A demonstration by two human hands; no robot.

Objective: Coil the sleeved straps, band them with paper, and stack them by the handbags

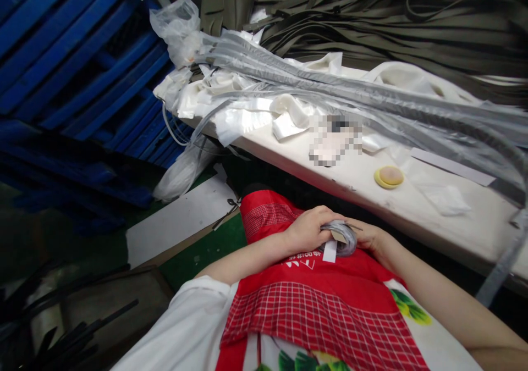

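Observation:
A small coil of grey strip (350, 243) rests against the front of my red apron (355, 277). It has a white tab hanging down and a beige piece at its centre. My left hand (307, 228) is closed over the coil's left and upper side, fingers curled round it. From the other side, my right hand (366, 234) grips the coil's far right part, its fingertips mostly hidden behind it. Beyond both hands, the worktable (284, 151) carries long grey strips (297, 74) and crumpled white material (289, 118).
A yellow-rimmed round pad (388, 177), a pixelated item (335, 140) and a clear plastic piece (445, 198) lie along the table's near side. Dark olive strips (371, 36) are heaped behind. Blue slatted stacks (82, 57) stand left, above a pale flat box (177, 220) on the floor.

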